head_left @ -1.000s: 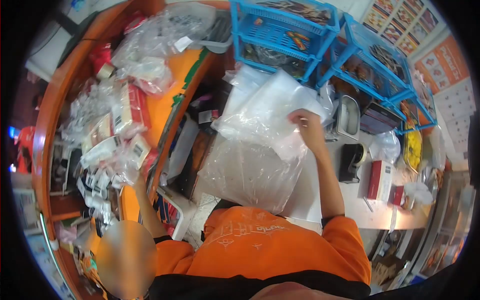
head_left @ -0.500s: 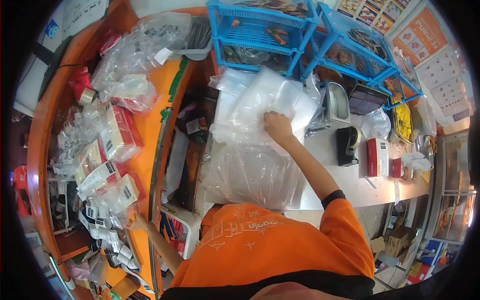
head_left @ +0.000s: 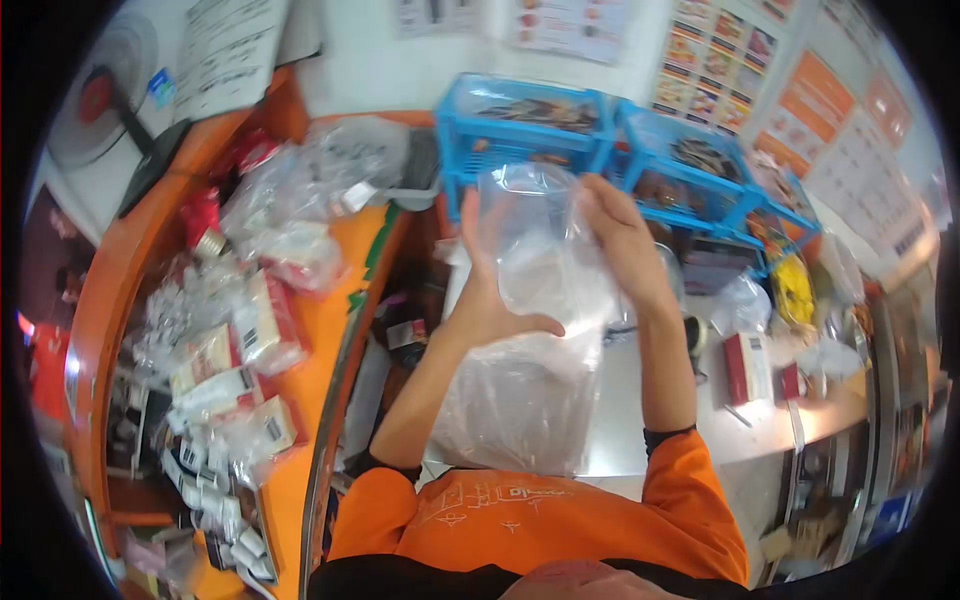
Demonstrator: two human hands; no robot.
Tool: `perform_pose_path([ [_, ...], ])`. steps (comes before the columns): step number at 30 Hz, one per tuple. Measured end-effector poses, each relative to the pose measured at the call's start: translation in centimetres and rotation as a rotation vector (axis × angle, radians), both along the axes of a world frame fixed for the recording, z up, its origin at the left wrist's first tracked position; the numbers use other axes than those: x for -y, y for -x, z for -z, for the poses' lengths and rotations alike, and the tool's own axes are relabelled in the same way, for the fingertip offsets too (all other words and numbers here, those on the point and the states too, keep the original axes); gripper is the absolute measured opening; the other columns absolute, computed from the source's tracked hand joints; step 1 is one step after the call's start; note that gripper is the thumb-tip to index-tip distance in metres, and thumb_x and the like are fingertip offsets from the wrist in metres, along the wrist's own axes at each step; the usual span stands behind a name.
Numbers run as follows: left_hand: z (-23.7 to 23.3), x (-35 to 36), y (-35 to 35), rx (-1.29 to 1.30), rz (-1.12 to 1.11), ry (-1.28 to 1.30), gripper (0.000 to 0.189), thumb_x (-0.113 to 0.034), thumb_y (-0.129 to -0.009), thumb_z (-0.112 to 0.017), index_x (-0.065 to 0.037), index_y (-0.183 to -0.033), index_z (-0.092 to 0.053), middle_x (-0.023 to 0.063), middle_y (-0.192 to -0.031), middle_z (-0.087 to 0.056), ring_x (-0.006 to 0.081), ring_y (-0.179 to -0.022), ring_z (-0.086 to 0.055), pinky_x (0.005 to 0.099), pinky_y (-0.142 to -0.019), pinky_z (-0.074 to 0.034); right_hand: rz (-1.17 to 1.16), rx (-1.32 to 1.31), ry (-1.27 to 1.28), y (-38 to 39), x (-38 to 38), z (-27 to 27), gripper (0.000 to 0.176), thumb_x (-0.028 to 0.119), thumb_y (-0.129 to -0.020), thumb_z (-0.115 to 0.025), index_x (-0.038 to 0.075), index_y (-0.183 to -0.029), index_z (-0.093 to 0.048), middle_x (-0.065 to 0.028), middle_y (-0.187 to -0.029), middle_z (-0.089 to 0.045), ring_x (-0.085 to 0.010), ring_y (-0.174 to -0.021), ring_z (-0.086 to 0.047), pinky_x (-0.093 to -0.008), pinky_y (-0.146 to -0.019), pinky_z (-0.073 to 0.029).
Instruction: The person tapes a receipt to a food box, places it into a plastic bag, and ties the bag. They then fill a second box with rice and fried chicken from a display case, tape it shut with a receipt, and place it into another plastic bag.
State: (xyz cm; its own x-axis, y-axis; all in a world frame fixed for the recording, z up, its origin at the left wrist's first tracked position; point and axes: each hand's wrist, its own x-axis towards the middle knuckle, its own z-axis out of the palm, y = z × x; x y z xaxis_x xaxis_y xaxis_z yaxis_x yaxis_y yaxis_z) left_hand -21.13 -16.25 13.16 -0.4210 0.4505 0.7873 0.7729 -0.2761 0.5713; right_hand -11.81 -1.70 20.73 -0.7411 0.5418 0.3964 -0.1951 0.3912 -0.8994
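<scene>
Holds one clear plastic bag [head_left: 540, 250] up in the air with both hands, above the left end of the worktop [head_left: 625, 425] and in front of the blue baskets [head_left: 520, 125] at its far edge. Clamps the left hand [head_left: 490, 300] on the bag's lower left side, thumb across the front; pinches the upper right edge with the right hand [head_left: 615, 235]. Keeps the hands apart, film stretched between them. Marks a change from half a second ago: right hand no longer pressed flat on the pile of bags [head_left: 520, 400], left hand no longer down at the packets [head_left: 235, 340] on the orange counter [head_left: 330, 250]. Leaves the pile draped over the worktop's near left edge, below the raised bag. Means one bag separated from the pile and carried by the hands alone
</scene>
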Motion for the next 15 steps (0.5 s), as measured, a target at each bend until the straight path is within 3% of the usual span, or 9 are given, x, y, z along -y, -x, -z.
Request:
perform_pose_path([
  [2,-0.6,-2.7,-0.5,0.492,0.684,0.245,0.132,-0.014,-0.051,-0.091,-0.004,-0.147,-0.002,0.0152,-0.141,-0.035,0.0282,-0.125,-0.043,0.0434,-0.104,-0.033,-0.087,-0.133,0.229,-1.9,-0.8,-1.2,0.020,0.021,-0.099,-0.047,0.004,-0.099,-0.058,0.0042,-0.078,-0.052,-0.0055,-0.069,-0.046,-0.0202,-0.064,-0.039],
  [3,-1.3,-3.2,-2.1,0.637,0.839,0.212,0.129,-0.007,-0.047,-0.092,-0.004,-0.147,-0.010,0.0118,-0.131,-0.049,0.0213,-0.111,-0.054,0.0387,-0.098,-0.042,-0.220,-0.273,0.462,-3.6,-1.8,-1.5,0.024,0.023,-0.099,-0.049,0.004,-0.106,-0.061,0.0063,-0.078,-0.053,-0.0029,-0.066,-0.047,-0.0164,-0.059,-0.038],
  [4,0.0,-2.1,-1.3,0.594,0.920,0.644,0.104,-0.009,-0.053,-0.091,-0.002,-0.140,-0.034,0.0084,-0.112,-0.061,0.0171,-0.106,-0.056,0.0348,-0.090,-0.047,-0.145,-0.289,0.452,-5.6,-3.4,-1.3,0.024,0.023,-0.099,-0.049,0.004,-0.106,-0.061,0.0063,-0.078,-0.053,-0.0029,-0.066,-0.047,-0.0164,-0.059,-0.038],
  [5,-3.6,-1.1,-2.9,0.031,0.830,0.837,0.079,-0.013,-0.058,-0.089,0.000,-0.126,-0.052,0.0076,-0.106,-0.064,0.0156,-0.103,-0.058,0.0324,-0.081,-0.051,0.115,-0.417,0.452,-7.7,-5.1,-0.1,0.024,0.023,-0.099,-0.048,0.004,-0.106,-0.061,0.0053,-0.079,-0.054,-0.0030,-0.067,-0.048,-0.0173,-0.060,-0.039],
  [6,-2.4,-0.2,-4.1,0.454,0.889,0.928,0.065,-0.018,-0.064,-0.087,0.001,-0.119,-0.058,0.0070,-0.107,-0.066,0.0160,-0.104,-0.059,0.0293,-0.077,-0.051,0.368,-0.544,0.439,-9.8,-6.7,1.1,0.024,0.023,-0.099,-0.047,0.005,-0.107,-0.060,0.0043,-0.080,-0.054,-0.0031,-0.069,-0.049,-0.0182,-0.060,-0.040],
  [7,-1.0,0.0,-3.4,0.399,1.137,1.002,0.059,-0.031,-0.075,-0.079,0.001,-0.120,-0.058,0.0113,-0.123,-0.058,0.0200,-0.119,-0.052,0.0337,-0.076,-0.052,0.630,-0.554,0.326,-11.7,-7.4,2.5,0.021,0.024,-0.100,-0.046,0.008,-0.101,-0.058,0.0030,-0.078,-0.053,-0.0052,-0.065,-0.050,-0.0194,-0.058,-0.040],
  [10,8.2,0.2,-4.9,0.827,0.974,-0.083,0.072,-0.060,-0.084,-0.057,-0.006,-0.132,-0.051,0.0140,-0.149,-0.027,0.0370,-0.141,-0.017,0.0647,-0.098,-0.036,0.817,-0.616,0.266,-16.4,-5.9,7.5,0.024,0.021,-0.102,-0.038,0.006,-0.088,-0.051,0.0032,-0.075,-0.042,-0.0051,-0.071,-0.040,-0.0217,-0.066,-0.035],
  [12,5.2,-1.9,-8.9,1.324,1.638,-0.432,0.072,-0.063,-0.083,-0.056,-0.009,-0.129,-0.052,0.0132,-0.150,-0.027,0.0394,-0.142,-0.011,0.0668,-0.106,-0.022,0.925,-0.717,0.101,-18.3,-3.9,10.6,0.021,0.016,-0.101,-0.037,0.005,-0.089,-0.050,0.0000,-0.074,-0.045,-0.0079,-0.068,-0.042,-0.0250,-0.064,-0.037],
  [15,1.8,-4.0,-13.5,1.485,1.460,-0.159,0.059,-0.047,-0.085,-0.065,-0.005,-0.124,-0.054,0.0174,-0.139,-0.043,0.0376,-0.131,-0.037,0.0596,-0.102,-0.037,0.558,-1.069,-0.252,-22.2,-5.5,10.6,0.015,0.009,-0.099,-0.040,0.003,-0.092,-0.052,-0.0069,-0.074,-0.050,-0.0156,-0.060,-0.045,-0.0294,-0.061,-0.040],
])
